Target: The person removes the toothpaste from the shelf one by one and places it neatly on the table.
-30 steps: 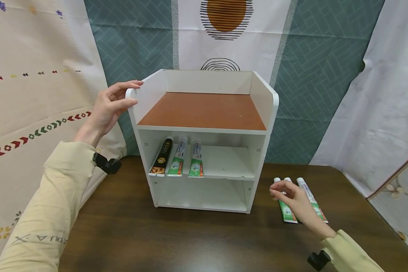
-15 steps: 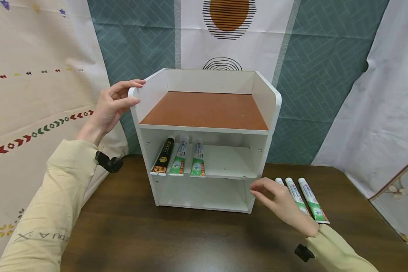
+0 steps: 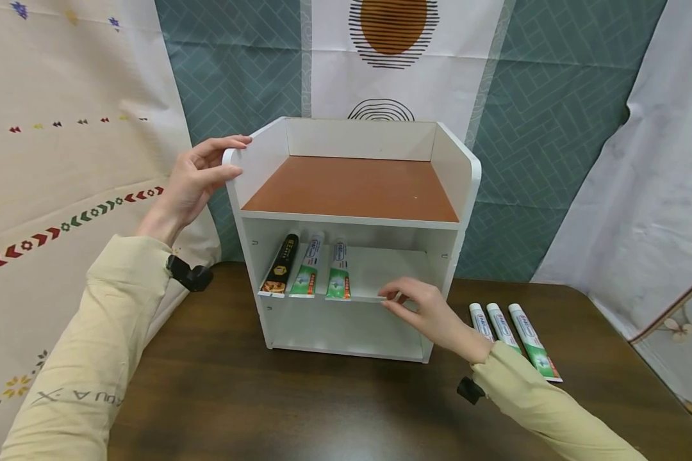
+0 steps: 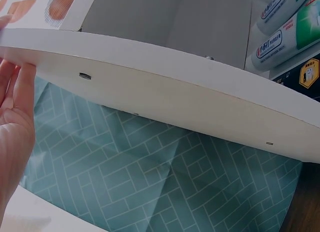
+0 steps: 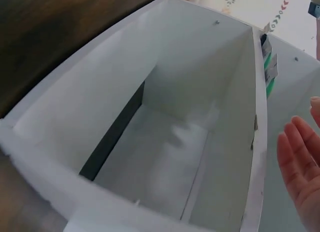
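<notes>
"White board is between the thumb and fingers of the left hand (image 3: 193,182); it grips the rounded corner of the rack (image 3: 360,139). What has the right hand (image 3: 423,312)?"

"Nothing that I can see. Its fingers are loosely bent, the thumb apart from them, near the front edge of the middle shelf (image 3: 392,269). Whether it touches this edge, I cannot tell."

"How would you work well here?"

"I would hold the left side firmly but gently, so the rack does not slide. The right fingers should avoid the black tube (image 3: 281,264) and two green-and-white tubes (image 3: 308,266) at the shelf's left: their flat ends stick out, and one careless touch could turn them."

"And the materials?"

"Panels are smooth, with a little chipping on the shelf edge. Tubes look soft, round near the cap, flat at the end. Three more tubes (image 3: 535,342) lie right of the rack on the table (image 3: 300,410), dark, shiny wood. Behind hangs teal cloth (image 3: 559,147), patterned with small bricks."
</notes>
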`<state>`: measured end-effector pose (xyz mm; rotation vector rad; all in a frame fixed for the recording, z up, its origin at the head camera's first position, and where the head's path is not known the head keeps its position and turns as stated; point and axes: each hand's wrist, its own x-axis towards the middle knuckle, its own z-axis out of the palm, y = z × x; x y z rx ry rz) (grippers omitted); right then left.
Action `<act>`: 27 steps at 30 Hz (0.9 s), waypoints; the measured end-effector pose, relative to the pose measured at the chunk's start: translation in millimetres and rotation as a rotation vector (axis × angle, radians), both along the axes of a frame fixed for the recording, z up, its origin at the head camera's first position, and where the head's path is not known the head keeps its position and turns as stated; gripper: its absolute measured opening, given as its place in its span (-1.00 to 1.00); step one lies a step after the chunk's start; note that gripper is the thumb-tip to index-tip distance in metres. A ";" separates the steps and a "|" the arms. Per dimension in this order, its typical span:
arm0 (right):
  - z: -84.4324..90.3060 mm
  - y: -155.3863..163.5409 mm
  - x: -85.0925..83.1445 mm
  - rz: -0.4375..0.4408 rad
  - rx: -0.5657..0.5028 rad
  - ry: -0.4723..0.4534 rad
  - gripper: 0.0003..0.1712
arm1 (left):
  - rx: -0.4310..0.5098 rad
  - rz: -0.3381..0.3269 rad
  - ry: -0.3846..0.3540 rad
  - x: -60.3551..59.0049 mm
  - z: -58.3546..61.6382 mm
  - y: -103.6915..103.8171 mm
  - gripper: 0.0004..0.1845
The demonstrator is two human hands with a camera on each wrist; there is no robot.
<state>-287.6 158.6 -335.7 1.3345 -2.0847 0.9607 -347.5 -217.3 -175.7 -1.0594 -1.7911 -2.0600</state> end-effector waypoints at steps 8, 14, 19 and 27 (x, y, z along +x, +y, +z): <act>8.2 -25.8 -16.5 -0.044 0.036 -0.133 -0.82 | 0.004 -0.004 0.002 -0.3 -0.1 -0.5 -0.66; 13.1 -42.0 -24.5 -0.102 0.093 -0.223 -0.79 | 0.006 -0.012 0.001 -0.3 -0.2 -0.7 -0.67; 16.5 -53.0 -27.2 -0.174 0.145 -0.310 -0.74 | 0.010 -0.020 0.002 -0.4 0.1 -0.8 -0.66; 23.3 -68.8 -26.4 -0.266 0.251 -0.462 -0.69 | 0.011 -0.020 0.003 0.0 0.0 -0.9 -0.66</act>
